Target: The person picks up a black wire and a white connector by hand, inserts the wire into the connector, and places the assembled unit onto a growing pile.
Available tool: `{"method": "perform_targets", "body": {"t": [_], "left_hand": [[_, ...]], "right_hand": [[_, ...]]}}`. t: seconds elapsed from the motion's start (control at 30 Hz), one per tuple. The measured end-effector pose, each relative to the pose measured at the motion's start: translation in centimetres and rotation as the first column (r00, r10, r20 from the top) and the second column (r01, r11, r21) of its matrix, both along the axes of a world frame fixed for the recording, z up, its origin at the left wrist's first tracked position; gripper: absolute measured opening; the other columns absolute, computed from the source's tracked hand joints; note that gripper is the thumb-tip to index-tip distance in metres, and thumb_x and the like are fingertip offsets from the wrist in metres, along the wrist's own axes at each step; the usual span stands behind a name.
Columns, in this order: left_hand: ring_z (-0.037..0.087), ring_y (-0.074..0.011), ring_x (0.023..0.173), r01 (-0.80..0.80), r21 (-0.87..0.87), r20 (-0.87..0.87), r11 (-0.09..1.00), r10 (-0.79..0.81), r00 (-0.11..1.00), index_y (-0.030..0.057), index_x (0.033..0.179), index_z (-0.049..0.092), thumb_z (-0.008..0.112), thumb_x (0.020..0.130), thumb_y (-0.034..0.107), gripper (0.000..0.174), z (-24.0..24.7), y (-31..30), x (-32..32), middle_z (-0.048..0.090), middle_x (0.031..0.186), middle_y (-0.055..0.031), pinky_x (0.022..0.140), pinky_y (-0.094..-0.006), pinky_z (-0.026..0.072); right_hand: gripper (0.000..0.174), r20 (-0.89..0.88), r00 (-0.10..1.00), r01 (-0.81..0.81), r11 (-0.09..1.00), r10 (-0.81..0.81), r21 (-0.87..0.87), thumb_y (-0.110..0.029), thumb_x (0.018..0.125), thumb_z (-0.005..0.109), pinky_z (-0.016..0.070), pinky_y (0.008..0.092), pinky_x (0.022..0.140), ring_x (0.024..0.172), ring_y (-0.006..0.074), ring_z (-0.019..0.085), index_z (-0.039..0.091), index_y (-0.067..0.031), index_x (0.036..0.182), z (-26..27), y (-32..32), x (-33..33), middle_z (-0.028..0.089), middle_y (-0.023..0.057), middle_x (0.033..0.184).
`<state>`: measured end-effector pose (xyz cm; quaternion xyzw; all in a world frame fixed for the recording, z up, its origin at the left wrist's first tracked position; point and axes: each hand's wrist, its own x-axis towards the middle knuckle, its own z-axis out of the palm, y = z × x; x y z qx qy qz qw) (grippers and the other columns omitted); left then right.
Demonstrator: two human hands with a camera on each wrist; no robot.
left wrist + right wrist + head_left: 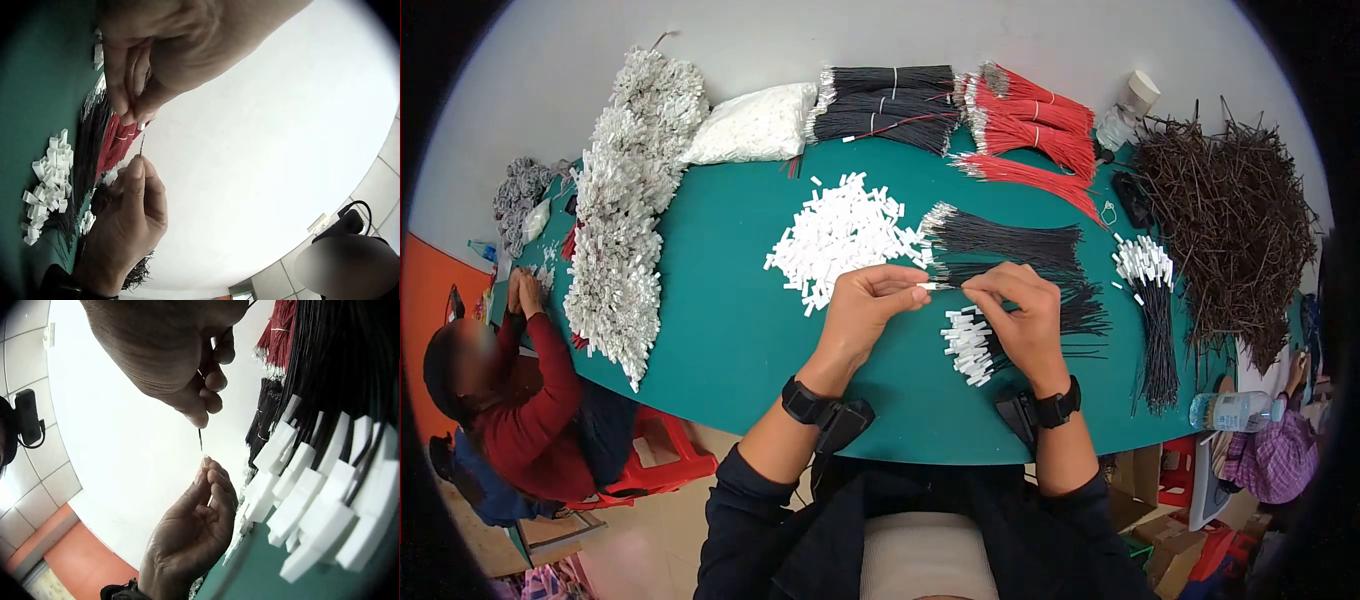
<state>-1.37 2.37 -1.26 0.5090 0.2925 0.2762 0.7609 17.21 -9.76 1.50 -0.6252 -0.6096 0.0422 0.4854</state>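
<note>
Above the green table (720, 300), my left hand (862, 315) pinches a small white plastic connector housing (205, 461) between thumb and fingers. Facing it, my right hand (1028, 310) pinches a thin black wire (200, 435) near its metal-tipped end. In both wrist views the wire tip points at the housing with a small gap between them. Loose white housings (840, 235) lie heaped beyond my left hand. Black wires (1010, 235) lie spread behind my right hand. Below the hands, a cluster of housings fitted on black wires (968, 348) rests on the table.
Tied black wire bundles (890, 105), red wire bundles (1040, 115) and a white bag (755, 125) line the back. A long white heap (625, 200) stands left, a dark brown tangled heap (1225, 210) right. A bottle (1235, 411) lies at the right edge. Another person (525, 410) sits left.
</note>
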Motion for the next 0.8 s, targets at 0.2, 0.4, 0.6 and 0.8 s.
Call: {"method": "perform_targets", "body": {"t": [0.2, 0.4, 0.6, 0.8], "left_hand": [[0.074, -0.0166, 0.087, 0.004, 0.005, -0.016, 1.0, -0.004, 1.0, -0.0044, 0.111, 0.075, 0.076, 0.092, 0.001, 0.021, -0.11, 0.05, 0.01, 0.078, 0.098, -0.0134, 0.083, -0.0275, 0.0601], [0.075, -0.0172, 0.088, 0.017, 0.004, -0.017, 1.0, -0.017, 1.0, -0.0048, 0.112, 0.074, 0.076, 0.092, 0.002, 0.021, -0.13, 0.07, 0.05, 0.078, 0.099, -0.0147, 0.083, -0.0275, 0.0602], [0.075, -0.0182, 0.088, 0.015, -0.004, -0.03, 1.0, -0.015, 0.999, -0.0049, 0.111, 0.074, 0.076, 0.092, 0.001, 0.02, 0.02, -0.07, 0.13, 0.078, 0.1, -0.0152, 0.083, -0.0279, 0.0605], [0.076, -0.0193, 0.088, 0.033, -0.001, -0.014, 0.999, -0.033, 0.999, -0.0048, 0.107, 0.075, 0.077, 0.091, 0.0, 0.017, 0.0, -0.22, 0.11, 0.077, 0.098, -0.0143, 0.082, -0.0284, 0.0611]], "right_hand": [[0.009, 0.015, 1.0, -0.013, 1.0, 0.013, -0.006, -0.003, 0.082, 0.08, 0.0421, 0.032, 0.067, 0.063, 0.0163, 0.061, 0.077, -0.0064, 0.09, 0.15, -0.04, -0.09, 0.072, 0.0032, 0.082], [0.008, -0.002, 1.0, -0.011, 1.0, 0.011, -0.02, -0.005, 0.083, 0.08, 0.042, 0.0318, 0.068, 0.063, 0.0162, 0.061, 0.077, -0.0067, 0.09, 0.03, -0.03, -0.16, 0.072, 0.003, 0.082], [0.008, -0.006, 1.0, -0.017, 0.999, 0.016, -0.032, -0.005, 0.083, 0.08, 0.0415, 0.0321, 0.067, 0.063, 0.0159, 0.061, 0.077, -0.0066, 0.09, -0.03, 0.01, -0.18, 0.072, 0.0029, 0.081], [0.008, -0.032, 0.999, -0.011, 0.999, 0.01, -0.036, -0.005, 0.083, 0.08, 0.0413, 0.0323, 0.067, 0.064, 0.0162, 0.061, 0.077, -0.0064, 0.09, -0.3, 0.1, -0.46, 0.072, 0.0031, 0.081]]}}
